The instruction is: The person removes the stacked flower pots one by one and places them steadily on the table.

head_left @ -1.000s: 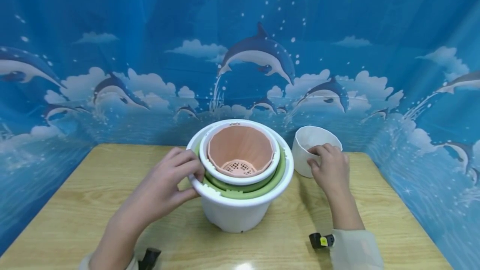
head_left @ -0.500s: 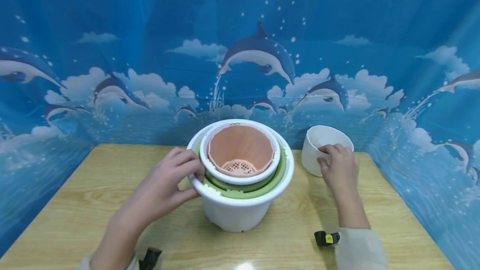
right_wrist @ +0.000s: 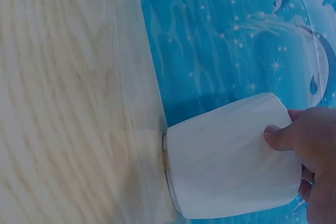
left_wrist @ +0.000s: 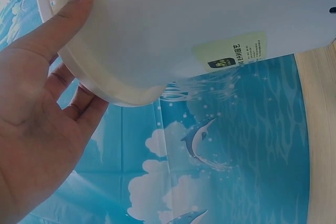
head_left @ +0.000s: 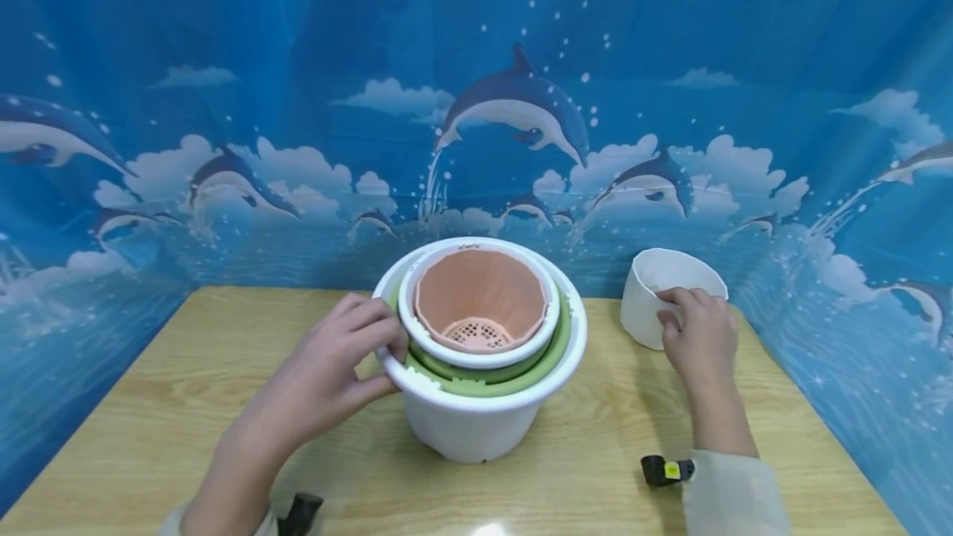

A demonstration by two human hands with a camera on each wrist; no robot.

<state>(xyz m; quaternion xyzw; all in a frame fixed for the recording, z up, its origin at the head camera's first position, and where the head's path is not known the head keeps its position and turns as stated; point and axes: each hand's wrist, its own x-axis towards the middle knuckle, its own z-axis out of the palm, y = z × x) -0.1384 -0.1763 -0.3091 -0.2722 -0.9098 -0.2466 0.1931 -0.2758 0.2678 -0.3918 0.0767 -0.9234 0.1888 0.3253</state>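
From my distant post, I see the large white flowerpot [head_left: 471, 430] as smooth plastic with a soft sheen; its label [left_wrist: 254, 47] looks like paper. The peach flowerpot [head_left: 480, 284] seems of matt plastic. Near the far right corner of the wood-grained table [head_left: 581, 453], the small white pot [head_left: 642, 317] appears matt. The dolphin backdrop [head_left: 313, 139] resembles smooth, slightly shiny cloth.

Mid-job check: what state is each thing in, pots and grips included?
Large white pot: upright, holding nested pots.
Green rims: nested inside it.
Inner white pot: nested within the green.
Peach pot: innermost, empty.
Small white pot: apart from the others, contents unclear.
Left grip: pinching large pot's rim.
Right grip: pinching small pot's rim.
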